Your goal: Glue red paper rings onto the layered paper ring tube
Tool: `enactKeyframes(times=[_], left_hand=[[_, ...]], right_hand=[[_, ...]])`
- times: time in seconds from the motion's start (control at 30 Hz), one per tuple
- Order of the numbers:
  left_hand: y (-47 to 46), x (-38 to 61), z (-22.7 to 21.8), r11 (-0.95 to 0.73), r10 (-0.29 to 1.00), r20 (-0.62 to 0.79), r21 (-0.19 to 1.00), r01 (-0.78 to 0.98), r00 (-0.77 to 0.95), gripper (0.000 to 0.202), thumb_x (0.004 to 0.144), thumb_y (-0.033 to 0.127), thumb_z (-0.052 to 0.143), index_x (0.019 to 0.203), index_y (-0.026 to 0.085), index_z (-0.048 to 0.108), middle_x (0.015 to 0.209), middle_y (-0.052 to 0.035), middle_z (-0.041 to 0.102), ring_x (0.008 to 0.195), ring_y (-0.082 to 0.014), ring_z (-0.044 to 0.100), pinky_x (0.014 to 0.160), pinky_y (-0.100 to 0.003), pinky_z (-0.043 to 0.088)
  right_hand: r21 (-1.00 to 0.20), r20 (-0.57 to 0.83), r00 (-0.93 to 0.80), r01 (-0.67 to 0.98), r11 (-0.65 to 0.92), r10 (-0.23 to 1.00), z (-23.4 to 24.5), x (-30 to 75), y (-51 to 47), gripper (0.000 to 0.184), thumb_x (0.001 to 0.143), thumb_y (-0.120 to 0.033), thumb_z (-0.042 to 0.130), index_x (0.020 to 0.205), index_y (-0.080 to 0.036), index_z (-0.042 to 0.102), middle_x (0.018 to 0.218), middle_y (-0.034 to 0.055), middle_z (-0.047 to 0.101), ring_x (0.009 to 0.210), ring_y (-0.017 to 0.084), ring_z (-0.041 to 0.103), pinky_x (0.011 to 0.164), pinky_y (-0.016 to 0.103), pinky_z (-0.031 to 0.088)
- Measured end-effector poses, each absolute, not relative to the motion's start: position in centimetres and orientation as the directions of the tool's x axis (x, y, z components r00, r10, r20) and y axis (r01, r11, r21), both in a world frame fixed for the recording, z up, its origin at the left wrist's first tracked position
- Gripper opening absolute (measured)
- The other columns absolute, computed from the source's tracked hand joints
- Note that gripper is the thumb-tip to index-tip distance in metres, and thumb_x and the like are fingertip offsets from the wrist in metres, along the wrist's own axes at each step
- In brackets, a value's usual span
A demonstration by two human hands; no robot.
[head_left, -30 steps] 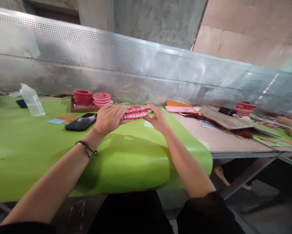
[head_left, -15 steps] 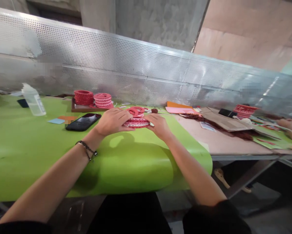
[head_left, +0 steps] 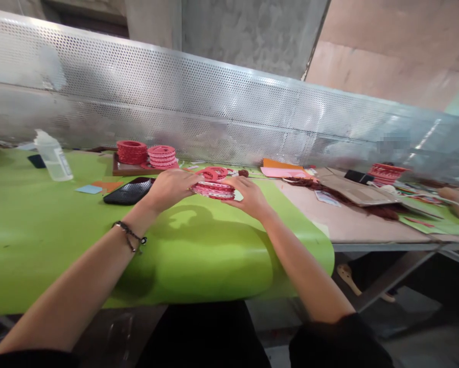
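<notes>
Between my two hands is a stack of red and white patterned rings (head_left: pixel 213 190), lifted off the table and tilted down slightly to the right. My left hand (head_left: pixel 171 188) grips its left side, with the fingertips partly hidden. On the right side, my right hand (head_left: pixel 248 197) is closed on the same stack, thumb at the lower edge. Just beyond it lie loose red rings (head_left: pixel 215 173), partly covered by the stack. A small dark brown bundle (head_left: pixel 243 173) sits behind my right hand.
A brown tray (head_left: pixel 128 171) holds red ring stacks (head_left: pixel 132 152). A black phone (head_left: pixel 128 191), paper pieces (head_left: pixel 89 189) and a clear bottle (head_left: pixel 53 157) are to the left. Cardboard (head_left: pixel 356 187) lies right. Another person's hand (head_left: pixel 457 198) is far right. A perforated metal panel (head_left: pixel 214 102) runs behind.
The ring stack has shifted slightly left and now tilts. My left hand has moved a little left with it, and my right hand's fingers have shifted along the stack's edge.
</notes>
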State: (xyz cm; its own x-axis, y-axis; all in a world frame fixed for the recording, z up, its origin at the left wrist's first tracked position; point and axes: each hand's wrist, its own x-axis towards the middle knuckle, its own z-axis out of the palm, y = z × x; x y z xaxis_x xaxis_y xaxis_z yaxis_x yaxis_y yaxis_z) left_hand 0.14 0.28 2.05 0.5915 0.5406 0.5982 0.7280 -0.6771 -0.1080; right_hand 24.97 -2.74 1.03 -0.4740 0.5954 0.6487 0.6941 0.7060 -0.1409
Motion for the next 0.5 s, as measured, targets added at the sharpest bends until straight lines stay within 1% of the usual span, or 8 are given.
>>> enactKeyframes(times=[0.07,0.13,0.2,0.27,0.3,0.37,0.43,0.5], left_hand=[[0.0,0.3,2.2,-0.671,0.568,0.590,-0.071,0.738,0.573,0.023,0.089,0.024,0.060,0.109,0.023,0.072,0.106,-0.0084,0.076,0.100,-0.0292,0.069,0.084,-0.037,0.051],[-0.2,0.2,2.3,-0.670,0.596,0.579,-0.024,0.742,0.556,0.024,0.087,0.026,0.064,0.109,0.022,0.072,0.105,-0.0100,0.076,0.100,-0.0315,0.069,0.086,-0.039,0.051],[-0.2,0.1,2.4,-0.673,0.622,0.568,0.036,0.739,0.539,0.033,0.084,0.034,0.068,0.114,0.020,0.071,0.105,-0.0120,0.076,0.100,-0.0342,0.068,0.086,-0.041,0.051],[-0.1,-0.1,2.4,-0.675,0.648,0.562,0.112,0.729,0.514,0.050,0.081,0.046,0.070,0.121,0.018,0.067,0.107,-0.0133,0.075,0.101,-0.0354,0.068,0.086,-0.041,0.052],[0.1,-0.1,2.3,-0.677,0.661,0.559,0.155,0.720,0.501,0.056,0.081,0.051,0.069,0.125,0.017,0.065,0.109,-0.0135,0.074,0.102,-0.0350,0.068,0.086,-0.040,0.052],[0.5,-0.2,2.1,-0.678,0.688,0.541,0.243,0.694,0.483,0.060,0.085,0.058,0.059,0.129,0.017,0.061,0.114,-0.0124,0.073,0.101,-0.0324,0.068,0.084,-0.038,0.053],[1.1,0.0,1.8,-0.672,0.718,0.504,0.322,0.667,0.480,0.058,0.090,0.059,0.048,0.130,0.018,0.060,0.116,-0.0109,0.072,0.099,-0.0295,0.069,0.080,-0.035,0.054],[1.6,0.1,1.5,-0.656,0.747,0.453,0.379,0.653,0.487,0.059,0.091,0.059,0.043,0.130,0.018,0.060,0.117,-0.0117,0.072,0.097,-0.0292,0.070,0.077,-0.035,0.055]], right_hand=[[-0.215,0.631,-0.448,0.683,0.698,0.633,0.9,24.9,-2.6,0.030,0.081,-0.021,0.074,0.110,-0.027,0.068,0.118,0.0064,0.072,0.115,0.028,0.064,0.099,0.046,0.051],[-0.261,0.632,-0.419,0.677,0.688,0.652,0.8,24.9,-2.5,0.025,0.082,-0.022,0.073,0.106,-0.027,0.069,0.117,0.0066,0.072,0.114,0.029,0.065,0.099,0.047,0.050],[-0.320,0.631,-0.382,0.664,0.675,0.675,0.6,24.8,-2.4,0.022,0.083,-0.025,0.072,0.105,-0.026,0.070,0.115,0.0073,0.073,0.112,0.029,0.066,0.099,0.047,0.050],[-0.402,0.616,-0.339,0.640,0.654,0.711,0.6,24.6,-2.5,0.025,0.084,-0.031,0.071,0.108,-0.024,0.069,0.114,0.0079,0.073,0.109,0.028,0.067,0.096,0.046,0.051],[-0.456,0.595,-0.318,0.623,0.636,0.738,0.6,24.5,-2.5,0.027,0.086,-0.034,0.070,0.111,-0.023,0.068,0.114,0.0082,0.073,0.107,0.028,0.067,0.095,0.044,0.052],[-0.565,0.527,-0.288,0.584,0.583,0.800,0.5,24.4,-2.6,0.032,0.088,-0.038,0.065,0.115,-0.021,0.066,0.115,0.0094,0.072,0.103,0.025,0.069,0.091,0.041,0.055],[-0.653,0.438,-0.272,0.559,0.511,0.857,0.4,24.3,-2.5,0.034,0.091,-0.040,0.061,0.118,-0.019,0.064,0.115,0.0113,0.071,0.101,0.024,0.070,0.089,0.040,0.057],[-0.702,0.355,-0.254,0.563,0.436,0.900,0.2,24.3,-2.3,0.038,0.093,-0.043,0.058,0.122,-0.019,0.062,0.120,0.0140,0.069,0.101,0.025,0.070,0.088,0.041,0.058]])
